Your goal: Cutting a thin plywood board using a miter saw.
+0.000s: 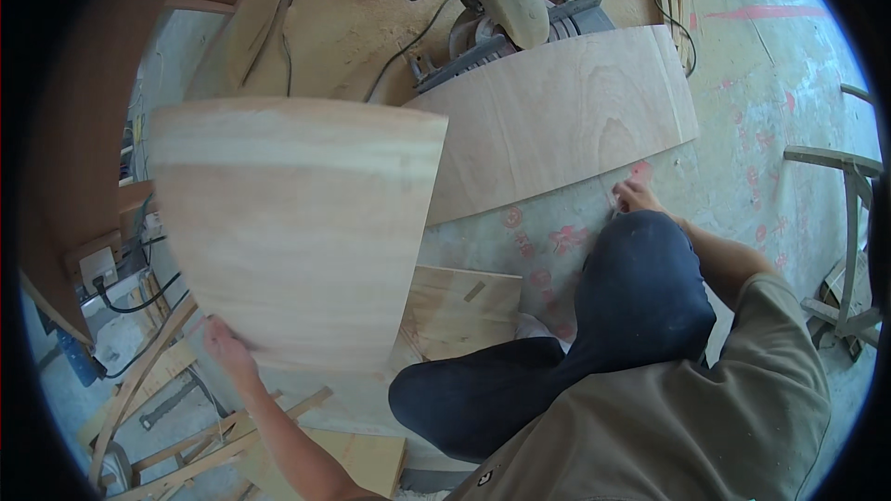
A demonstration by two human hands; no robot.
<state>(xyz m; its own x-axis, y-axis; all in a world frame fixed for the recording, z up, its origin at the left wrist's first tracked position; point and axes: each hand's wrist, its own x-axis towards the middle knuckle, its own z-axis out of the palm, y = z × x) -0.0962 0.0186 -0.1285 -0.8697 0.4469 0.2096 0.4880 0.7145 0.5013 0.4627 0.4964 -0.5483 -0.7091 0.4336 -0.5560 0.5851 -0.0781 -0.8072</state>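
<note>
My left hand (229,350) is closed on the lower left edge of a pale plywood panel (302,232), which is raised above the floor and slightly blurred. The panel's left side curves, and its right side is a straight slant. Past my raised knee, my right hand (633,195) has its fingers curled together; what they hold, if anything, is too small to make out. Just beyond that hand, a second plywood panel (575,116) with curved long edges lies on the floor. The raised panel covers its left end.
A miter saw (497,0) stands at the far side amid sawdust, with black cables around it. Under the raised panel's right edge lies a wooden board (473,301). Wood strips (200,450) and a power socket (98,266) are at left. A wooden stool (849,223) stands at right.
</note>
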